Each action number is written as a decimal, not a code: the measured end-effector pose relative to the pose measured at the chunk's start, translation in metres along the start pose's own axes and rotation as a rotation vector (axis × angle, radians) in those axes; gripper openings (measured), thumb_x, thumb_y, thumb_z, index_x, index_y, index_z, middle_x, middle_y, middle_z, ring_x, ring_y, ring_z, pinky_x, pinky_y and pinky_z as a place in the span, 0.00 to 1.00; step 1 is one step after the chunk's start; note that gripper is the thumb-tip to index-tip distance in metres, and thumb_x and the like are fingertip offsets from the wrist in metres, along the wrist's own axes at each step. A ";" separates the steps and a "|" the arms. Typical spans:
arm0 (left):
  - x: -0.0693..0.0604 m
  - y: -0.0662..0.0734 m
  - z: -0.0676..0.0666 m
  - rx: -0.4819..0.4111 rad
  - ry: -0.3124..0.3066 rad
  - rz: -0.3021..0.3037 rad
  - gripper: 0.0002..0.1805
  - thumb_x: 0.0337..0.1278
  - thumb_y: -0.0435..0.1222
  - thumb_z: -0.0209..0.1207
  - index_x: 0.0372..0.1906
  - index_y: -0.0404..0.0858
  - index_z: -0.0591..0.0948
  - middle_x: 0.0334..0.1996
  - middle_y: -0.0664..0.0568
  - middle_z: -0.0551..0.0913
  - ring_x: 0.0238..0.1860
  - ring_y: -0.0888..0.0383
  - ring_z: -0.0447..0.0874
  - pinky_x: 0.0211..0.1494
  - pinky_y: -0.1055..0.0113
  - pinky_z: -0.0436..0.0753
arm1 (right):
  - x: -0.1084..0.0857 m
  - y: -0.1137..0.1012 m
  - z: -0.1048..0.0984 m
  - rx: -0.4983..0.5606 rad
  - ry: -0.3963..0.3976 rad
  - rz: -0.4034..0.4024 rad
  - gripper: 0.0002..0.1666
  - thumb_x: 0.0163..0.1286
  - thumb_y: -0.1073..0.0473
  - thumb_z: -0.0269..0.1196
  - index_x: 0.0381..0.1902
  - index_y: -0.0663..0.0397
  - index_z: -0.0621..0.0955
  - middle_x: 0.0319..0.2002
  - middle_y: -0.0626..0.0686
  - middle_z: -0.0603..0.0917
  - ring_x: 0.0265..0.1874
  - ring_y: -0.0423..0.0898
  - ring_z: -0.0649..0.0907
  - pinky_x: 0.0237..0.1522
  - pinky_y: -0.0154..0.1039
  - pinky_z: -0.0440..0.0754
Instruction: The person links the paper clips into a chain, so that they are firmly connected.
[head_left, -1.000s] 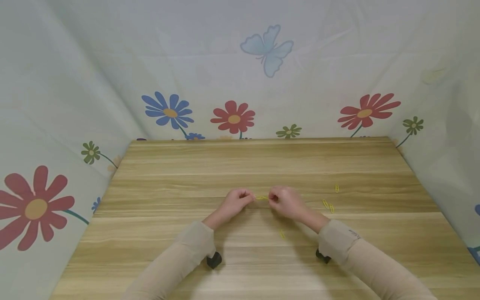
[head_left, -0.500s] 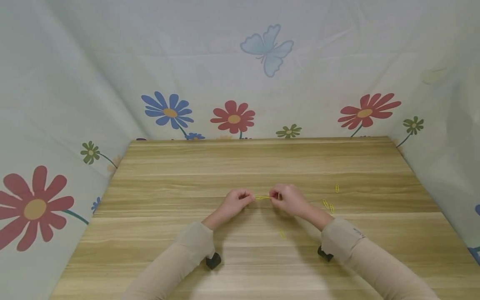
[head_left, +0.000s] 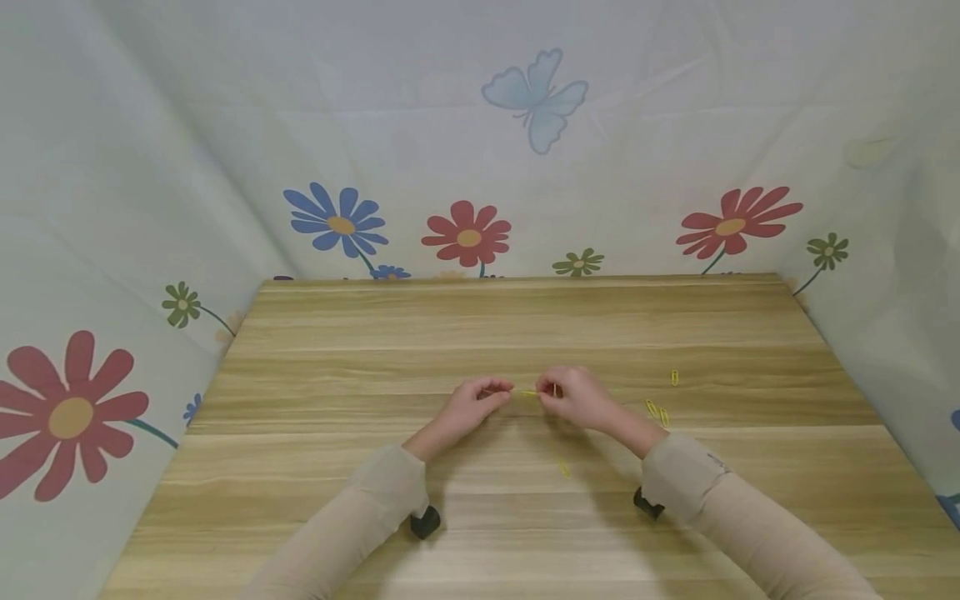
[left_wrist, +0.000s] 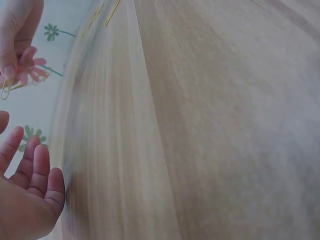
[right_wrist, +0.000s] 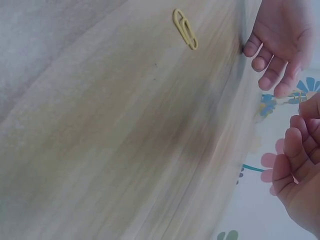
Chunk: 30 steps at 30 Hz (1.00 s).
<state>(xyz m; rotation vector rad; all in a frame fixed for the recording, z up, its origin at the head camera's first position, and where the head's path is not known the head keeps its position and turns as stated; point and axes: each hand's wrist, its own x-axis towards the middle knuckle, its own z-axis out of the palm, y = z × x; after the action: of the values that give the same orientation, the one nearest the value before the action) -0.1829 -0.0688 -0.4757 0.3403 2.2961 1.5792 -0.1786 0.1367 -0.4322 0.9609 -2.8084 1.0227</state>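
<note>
My right hand (head_left: 576,398) pinches yellow paper clips that stick out to the left from its fingertips. In the left wrist view a yellow paper clip (left_wrist: 6,90) hangs at the right hand's thumb, with a second yellow piece beside it. Whether the two are linked is hard to make out. Facing it across a small gap, my left hand (head_left: 472,406) has its thumb and fingers apart, with nothing seen between them. The left wrist view shows the left hand's fingers (left_wrist: 41,172) loosely bent. Both hands are above the table.
Several loose yellow paper clips lie on the wooden table (head_left: 450,333): one paper clip (head_left: 565,468) below the right hand, a pair (head_left: 651,408) to its right, and another paper clip (head_left: 674,377) farther back. A flower-printed curtain (head_left: 622,167) encloses the table's back and sides.
Earlier, both hands held the yellow clips stretched between them. Now the left fingers have come off and parted, leaving the clips in the right hand, which has shifted slightly.
</note>
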 end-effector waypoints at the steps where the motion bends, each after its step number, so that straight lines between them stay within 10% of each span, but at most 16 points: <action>1: 0.000 0.000 0.000 -0.004 -0.006 0.003 0.16 0.59 0.40 0.52 0.49 0.37 0.76 0.48 0.47 0.78 0.43 0.59 0.75 0.42 0.70 0.73 | 0.000 0.000 0.000 0.000 -0.002 -0.003 0.03 0.54 0.67 0.58 0.24 0.56 0.78 0.22 0.47 0.78 0.20 0.35 0.71 0.22 0.27 0.70; 14: -0.013 0.034 -0.002 -0.038 -0.191 0.027 0.16 0.57 0.39 0.53 0.50 0.38 0.76 0.51 0.48 0.76 0.52 0.52 0.73 0.54 0.56 0.71 | 0.002 -0.005 -0.001 -0.023 -0.054 -0.036 0.03 0.55 0.66 0.59 0.24 0.55 0.79 0.21 0.46 0.77 0.19 0.34 0.69 0.21 0.26 0.69; 30: -0.012 0.032 0.001 0.014 -0.149 0.060 0.13 0.56 0.37 0.54 0.40 0.31 0.79 0.42 0.45 0.79 0.40 0.62 0.72 0.42 0.70 0.72 | 0.000 -0.001 0.002 0.004 -0.060 -0.033 0.03 0.54 0.66 0.59 0.23 0.56 0.78 0.20 0.46 0.76 0.20 0.34 0.69 0.22 0.27 0.69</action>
<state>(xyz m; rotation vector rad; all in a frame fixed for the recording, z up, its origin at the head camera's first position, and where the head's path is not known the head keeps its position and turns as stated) -0.1710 -0.0616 -0.4442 0.5168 2.2034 1.5112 -0.1781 0.1346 -0.4336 1.0521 -2.8290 1.0124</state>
